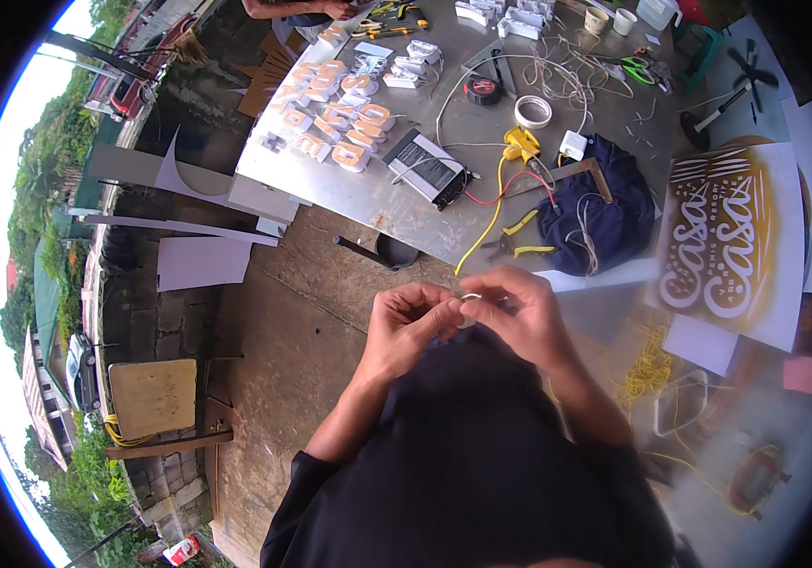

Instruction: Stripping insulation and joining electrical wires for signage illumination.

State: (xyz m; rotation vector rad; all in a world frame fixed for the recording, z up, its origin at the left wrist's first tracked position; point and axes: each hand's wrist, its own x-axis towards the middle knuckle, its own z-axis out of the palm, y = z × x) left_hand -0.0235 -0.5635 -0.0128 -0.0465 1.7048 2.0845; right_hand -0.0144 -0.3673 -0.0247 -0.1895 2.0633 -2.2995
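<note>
My left hand (412, 327) and my right hand (517, 310) meet in front of my body, just off the near edge of the metal table (349, 210). Fingertips of both pinch a small, pale, curved piece (469, 297), thin like a bit of wire or strip; its exact kind is too small to tell. Beyond my right hand, yellow-handled pliers (523, 227) lie against a bundled navy cloth (605, 213). A yellow cable (484, 233) runs from a yellow connector-like object (521, 144) down toward my hands, its lower end hidden behind them.
Raised letters (358, 133) with orange-brown faces and a silver-black power unit (428, 166) occupy the table, beside a tape roll (533, 112) and tape measure (482, 90). Another person's hand (337, 9) shows at the far edge. A lettered sign panel (732, 241) lies at right.
</note>
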